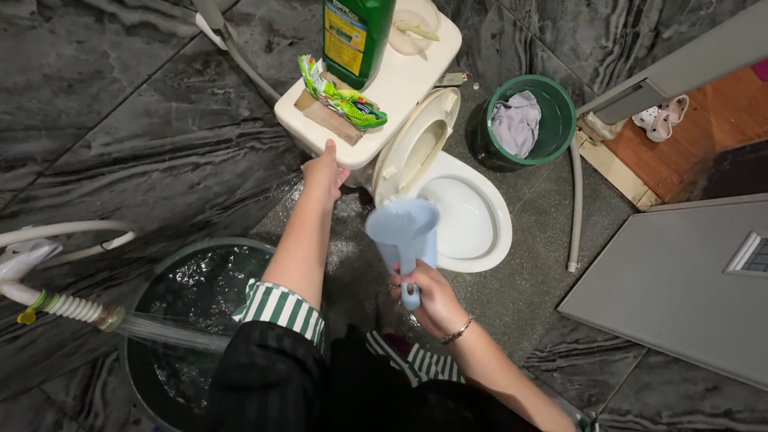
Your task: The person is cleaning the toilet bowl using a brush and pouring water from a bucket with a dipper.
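Two hands at work. Nearest, left of and below the grip, a dark bucket (200,280) holds water, with a hose (64,306) spraying into it. Right hand (432,300) closed firmly round the handle of a pale blue scoop (404,232), cup raised beyond the fist, just at the toilet (480,232) rim; seat up. Contents not visible. Left hand (324,172), beyond the grip and to its left, sits on the tank (400,88) edge, thumb on top, fingers hidden; clasping or merely bracing, can't tell. Judged step: scoop poised at the bowl. Tipping would need a steady wrist, aimed inside the rim. Farthest: green bottle (356,32), green bin (560,120).
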